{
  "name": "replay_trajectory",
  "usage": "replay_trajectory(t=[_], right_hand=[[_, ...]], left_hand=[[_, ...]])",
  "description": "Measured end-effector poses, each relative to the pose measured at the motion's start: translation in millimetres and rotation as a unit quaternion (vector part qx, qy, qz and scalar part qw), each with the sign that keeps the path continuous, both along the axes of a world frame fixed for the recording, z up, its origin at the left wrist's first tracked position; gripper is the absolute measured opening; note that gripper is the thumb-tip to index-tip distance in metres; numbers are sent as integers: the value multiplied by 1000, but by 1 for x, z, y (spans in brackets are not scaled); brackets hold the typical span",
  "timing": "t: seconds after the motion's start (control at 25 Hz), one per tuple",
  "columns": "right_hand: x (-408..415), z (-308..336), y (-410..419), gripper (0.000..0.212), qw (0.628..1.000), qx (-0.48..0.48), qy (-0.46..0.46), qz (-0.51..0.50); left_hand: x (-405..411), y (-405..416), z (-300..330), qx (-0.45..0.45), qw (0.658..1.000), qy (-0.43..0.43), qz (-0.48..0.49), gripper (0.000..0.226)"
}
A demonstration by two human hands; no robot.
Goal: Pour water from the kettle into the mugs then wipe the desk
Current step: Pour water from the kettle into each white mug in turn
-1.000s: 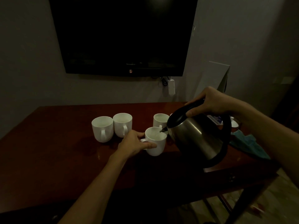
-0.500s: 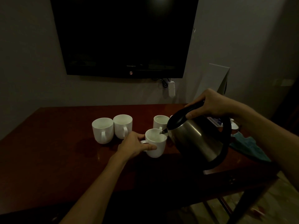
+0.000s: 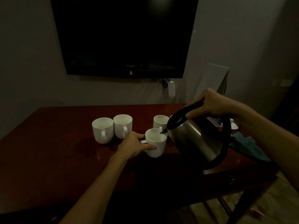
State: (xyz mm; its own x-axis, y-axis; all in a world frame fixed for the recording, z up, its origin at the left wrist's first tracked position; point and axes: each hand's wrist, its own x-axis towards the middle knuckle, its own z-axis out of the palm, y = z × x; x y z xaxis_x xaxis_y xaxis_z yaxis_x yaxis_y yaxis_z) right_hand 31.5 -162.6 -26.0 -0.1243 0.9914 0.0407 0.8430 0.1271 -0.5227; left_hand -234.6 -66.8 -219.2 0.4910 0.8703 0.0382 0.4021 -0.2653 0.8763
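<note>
A steel kettle (image 3: 196, 139) with a black lid and handle is tilted left, its spout over the rim of a white mug (image 3: 157, 147) on the dark red desk (image 3: 48, 159). My right hand (image 3: 208, 105) grips the kettle's handle from above. My left hand (image 3: 134, 145) holds this mug at its handle, thumb along the side. Two more white mugs (image 3: 102, 132) (image 3: 123, 126) stand side by side to the left, and a further mug (image 3: 160, 121) stands behind, partly hidden by the kettle. A teal cloth (image 3: 247, 146) lies at the desk's right end.
A black TV (image 3: 124, 34) hangs on the wall above the desk, with a white adapter (image 3: 171, 88) dangling below it. Small white items (image 3: 233, 125) sit behind the kettle. The desk's right edge drops to a tiled floor (image 3: 278, 202). A wet patch shines on the desk left of my wrist.
The kettle and both hands have stayed almost in place over the front mug; only the view has shifted slightly.
</note>
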Motion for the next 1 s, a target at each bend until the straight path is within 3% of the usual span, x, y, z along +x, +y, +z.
replay_trajectory(t=[0.56, 0.76, 1.0], right_hand=[[-1, 1, 0, 27, 1000, -3, 6, -3], [-5, 4, -2, 15, 1000, -7, -7, -7], [-8, 6, -2, 15, 1000, -7, -13, -27]], left_hand=[[0, -1, 2, 6, 1000, 9, 1, 52], [0, -4, 2, 15, 1000, 10, 8, 44], [0, -4, 3, 12, 1000, 15, 4, 42]])
